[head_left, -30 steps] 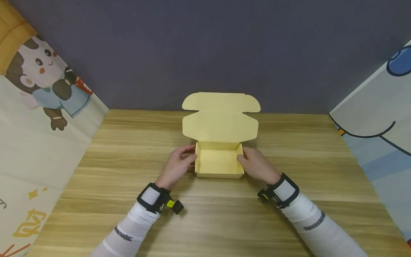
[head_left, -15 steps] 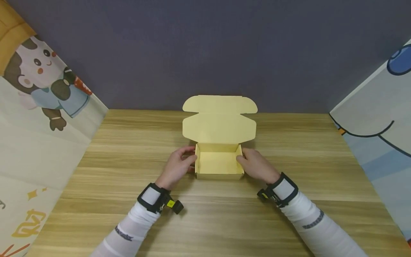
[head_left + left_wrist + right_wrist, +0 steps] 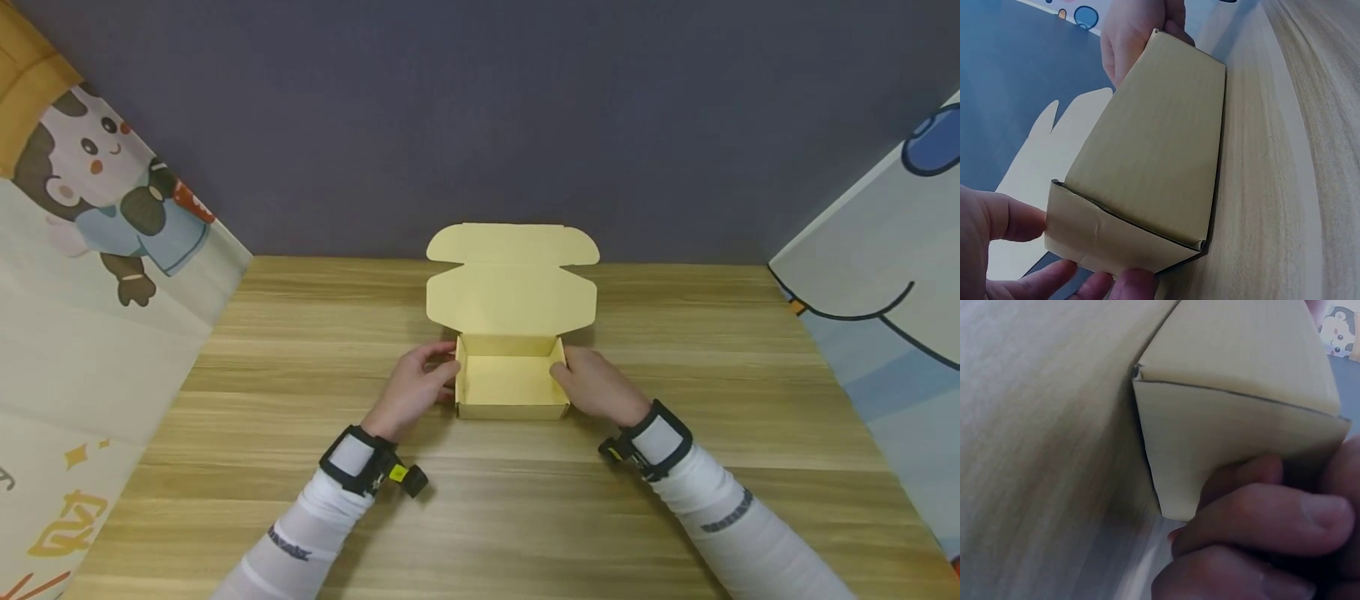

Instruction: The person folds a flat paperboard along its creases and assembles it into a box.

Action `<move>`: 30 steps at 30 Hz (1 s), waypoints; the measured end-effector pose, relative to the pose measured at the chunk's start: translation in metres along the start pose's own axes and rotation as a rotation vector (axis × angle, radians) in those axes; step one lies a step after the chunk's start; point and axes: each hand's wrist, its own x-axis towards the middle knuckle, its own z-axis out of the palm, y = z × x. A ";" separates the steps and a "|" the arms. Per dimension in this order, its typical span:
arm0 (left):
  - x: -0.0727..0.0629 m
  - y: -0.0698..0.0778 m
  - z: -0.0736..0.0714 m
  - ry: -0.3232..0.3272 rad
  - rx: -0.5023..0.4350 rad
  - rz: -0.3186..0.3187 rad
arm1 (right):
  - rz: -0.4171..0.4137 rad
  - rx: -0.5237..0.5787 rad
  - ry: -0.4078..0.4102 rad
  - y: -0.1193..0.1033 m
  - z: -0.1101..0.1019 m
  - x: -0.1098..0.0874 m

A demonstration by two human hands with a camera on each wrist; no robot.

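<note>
A pale yellow cardboard box [image 3: 512, 412] sits on the table, its lid raised and leaning back, its inside bare in the head view. At its left wall, my left hand [image 3: 412, 385] touches with fingertips and thumb; in the left wrist view the thumb [image 3: 1019, 220] meets the wall's rim and the other fingertips lie along the outer face. My right hand [image 3: 600, 385] pinches the right wall, thumb over the rim inside and fingers outside. Those curled fingers [image 3: 1260, 519] press against the side wall [image 3: 1179, 444] in the right wrist view.
The wood-grain table [image 3: 510, 517] ends at a dark panel [image 3: 510, 125] behind the box. Cartoon-printed sheets flank it, a figure on the left sheet [image 3: 97, 350] and blue and white shapes on the right sheet [image 3: 885, 275]. Each wrist wears a strapped camera.
The box's lid has shifted slightly lower and to the left in view, with the right hand moving slightly left as well. The left hand stays in place.
</note>
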 end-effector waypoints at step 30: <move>0.060 0.047 -0.025 0.166 -0.017 0.111 | 0.108 -0.016 0.112 0.014 -0.036 0.009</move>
